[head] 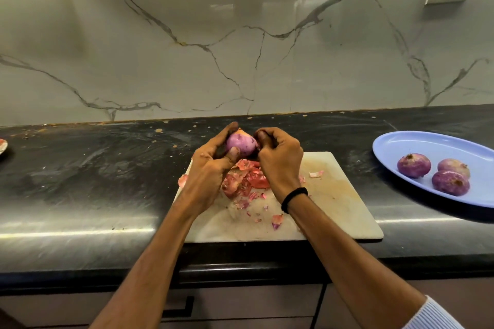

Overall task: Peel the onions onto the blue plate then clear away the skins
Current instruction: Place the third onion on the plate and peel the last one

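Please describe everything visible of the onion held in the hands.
The onion is small, round, purple and smooth, mostly peeled, with a pale dry tip on top. It is held above the far edge of the cutting board. The left hand grips it between thumb and fingers; the right hand pinches at its right side.

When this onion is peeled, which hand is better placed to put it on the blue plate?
Probably the right hand: it pinches the onion too, and the blue plate lies on its side. The left hand would cross over.
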`<action>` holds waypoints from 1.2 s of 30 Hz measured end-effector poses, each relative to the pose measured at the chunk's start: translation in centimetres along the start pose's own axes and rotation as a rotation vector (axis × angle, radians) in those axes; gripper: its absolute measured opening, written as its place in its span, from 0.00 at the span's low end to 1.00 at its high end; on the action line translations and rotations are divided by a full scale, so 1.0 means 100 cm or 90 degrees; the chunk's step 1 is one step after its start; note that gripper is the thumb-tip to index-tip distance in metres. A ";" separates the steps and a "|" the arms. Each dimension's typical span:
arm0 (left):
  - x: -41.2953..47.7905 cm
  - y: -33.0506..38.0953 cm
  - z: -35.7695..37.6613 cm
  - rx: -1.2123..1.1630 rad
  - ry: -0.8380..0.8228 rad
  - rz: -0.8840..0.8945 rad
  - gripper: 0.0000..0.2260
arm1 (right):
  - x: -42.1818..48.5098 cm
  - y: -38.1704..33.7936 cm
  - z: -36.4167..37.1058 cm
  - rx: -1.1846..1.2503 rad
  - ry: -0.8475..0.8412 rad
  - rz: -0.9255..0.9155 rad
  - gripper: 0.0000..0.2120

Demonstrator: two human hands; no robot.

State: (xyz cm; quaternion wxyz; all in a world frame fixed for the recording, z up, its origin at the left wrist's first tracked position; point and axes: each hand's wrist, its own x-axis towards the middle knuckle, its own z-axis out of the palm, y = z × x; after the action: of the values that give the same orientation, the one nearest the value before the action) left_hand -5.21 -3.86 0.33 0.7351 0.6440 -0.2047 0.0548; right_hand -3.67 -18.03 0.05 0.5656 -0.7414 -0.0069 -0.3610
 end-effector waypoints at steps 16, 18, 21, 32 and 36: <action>0.005 0.006 0.003 -0.158 0.110 -0.119 0.21 | 0.004 -0.001 -0.004 0.207 -0.102 0.214 0.04; 0.005 0.010 0.002 -0.211 0.144 -0.124 0.17 | 0.005 0.002 -0.007 0.061 -0.105 0.127 0.07; 0.007 0.012 0.000 -0.232 0.192 -0.129 0.18 | 0.001 0.001 -0.009 -0.132 -0.171 -0.038 0.14; 0.005 0.013 0.000 -0.128 0.194 -0.162 0.22 | -0.009 0.003 0.002 -0.016 -0.262 -0.259 0.27; 0.005 0.012 -0.001 -0.103 0.199 -0.155 0.19 | -0.007 0.005 0.001 -0.028 -0.268 -0.304 0.26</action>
State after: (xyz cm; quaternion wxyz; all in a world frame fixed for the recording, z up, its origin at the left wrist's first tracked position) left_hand -5.11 -3.70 1.60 0.8083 0.5866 -0.0130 0.0482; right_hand -3.94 -17.79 -0.74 0.4347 -0.7895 -0.2898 -0.3221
